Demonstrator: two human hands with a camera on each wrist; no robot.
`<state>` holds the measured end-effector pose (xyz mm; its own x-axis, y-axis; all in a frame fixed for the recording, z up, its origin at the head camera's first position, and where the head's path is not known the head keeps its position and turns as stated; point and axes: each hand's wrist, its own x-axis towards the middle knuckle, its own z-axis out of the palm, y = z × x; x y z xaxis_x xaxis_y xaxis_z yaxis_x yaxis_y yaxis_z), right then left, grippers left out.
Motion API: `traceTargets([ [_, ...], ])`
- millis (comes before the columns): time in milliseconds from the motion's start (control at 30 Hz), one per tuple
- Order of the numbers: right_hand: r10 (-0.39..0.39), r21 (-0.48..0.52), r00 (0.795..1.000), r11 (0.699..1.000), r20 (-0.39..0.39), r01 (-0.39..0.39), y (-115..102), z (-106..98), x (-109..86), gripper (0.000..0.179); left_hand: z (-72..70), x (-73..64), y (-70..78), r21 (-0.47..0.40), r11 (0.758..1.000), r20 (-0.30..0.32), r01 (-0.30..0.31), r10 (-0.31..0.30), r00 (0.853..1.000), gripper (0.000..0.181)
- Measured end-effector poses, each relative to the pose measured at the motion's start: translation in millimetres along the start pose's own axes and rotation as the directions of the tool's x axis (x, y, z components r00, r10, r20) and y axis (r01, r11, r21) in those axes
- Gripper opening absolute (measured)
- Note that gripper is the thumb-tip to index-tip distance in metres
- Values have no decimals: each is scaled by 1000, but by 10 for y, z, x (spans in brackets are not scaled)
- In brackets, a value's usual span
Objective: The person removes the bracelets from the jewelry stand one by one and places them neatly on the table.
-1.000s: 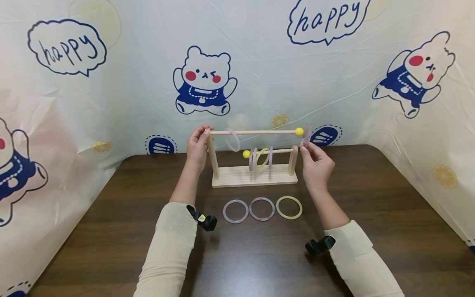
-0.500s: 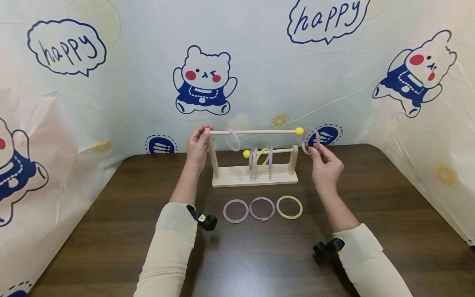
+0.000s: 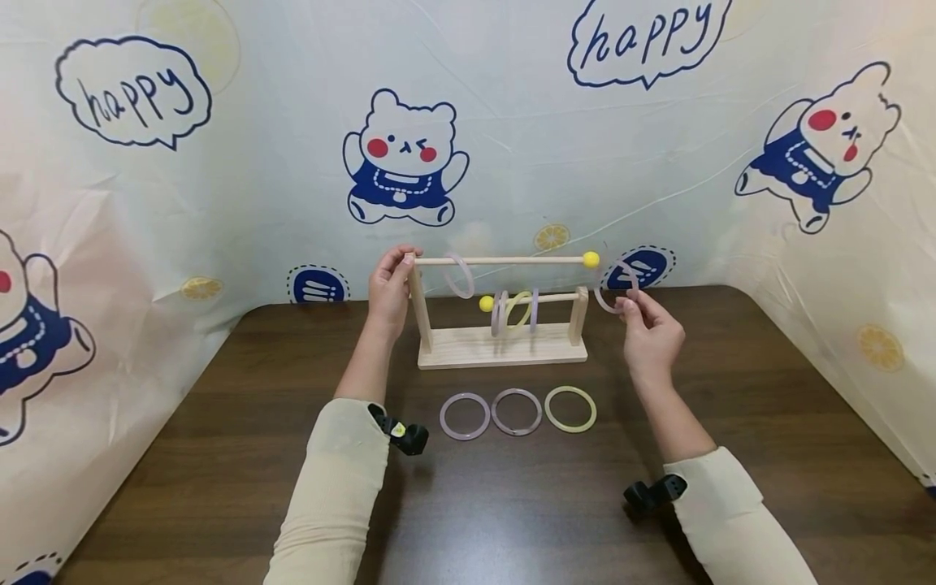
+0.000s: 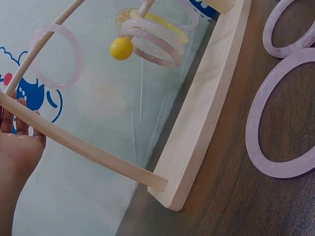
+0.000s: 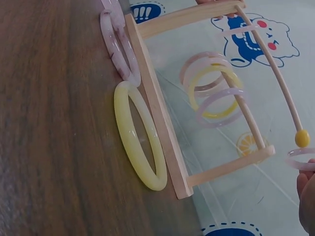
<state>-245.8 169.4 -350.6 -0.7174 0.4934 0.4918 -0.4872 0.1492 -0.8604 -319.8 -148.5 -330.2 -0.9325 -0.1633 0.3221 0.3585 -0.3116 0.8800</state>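
A wooden bangle rack (image 3: 504, 349) with two rods stands on the table. My left hand (image 3: 389, 294) grips the top of its left post. On the upper rod (image 3: 522, 261) hangs one pale pink bangle (image 4: 78, 59). The lower rod (image 5: 251, 120) carries several bangles, among them a yellow bangle (image 5: 193, 101). My right hand (image 3: 653, 337) pinches a pale purple bangle (image 5: 295, 164) upright between thumb and fingers. That bangle is just right of the upper rod's yellow ball (image 3: 591, 260), apart from it.
In front of the rack a purple bangle (image 3: 443, 426), a marbled bangle (image 3: 496, 421) and a yellow-green bangle (image 3: 549, 418) lie flat in a row on the dark wooden table (image 3: 504, 504). A printed cloth (image 3: 512, 162) hangs behind the table.
My right hand has moved right with its bangle, away from the yellow ball, and the bangle has turned to show more of its round face. The left hand and rack have stayed put.
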Motion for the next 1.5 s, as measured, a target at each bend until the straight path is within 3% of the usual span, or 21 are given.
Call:
traceTargets([
  [167,50,17,999,999,-1,-50,22,-38,6,19,2,-3,-4,6,1000,6,5,-5,1000,9],
  [433,90,-11,996,996,-12,-90,304,-90,81,19,0,3,-12,14,1000,3,1,-1,1000,10],
  [900,91,-15,996,996,8,-91,338,-159,113,21,-7,11,-29,-15,1000,11,-24,24,1000,13],
  [1200,108,-46,994,993,37,-106,148,-227,47,19,-1,8,-22,-14,1000,10,-19,19,1000,11],
  [1500,164,-67,983,985,80,-158,371,-318,107,21,1,2,-10,-6,1000,0,-14,14,1000,12],
])
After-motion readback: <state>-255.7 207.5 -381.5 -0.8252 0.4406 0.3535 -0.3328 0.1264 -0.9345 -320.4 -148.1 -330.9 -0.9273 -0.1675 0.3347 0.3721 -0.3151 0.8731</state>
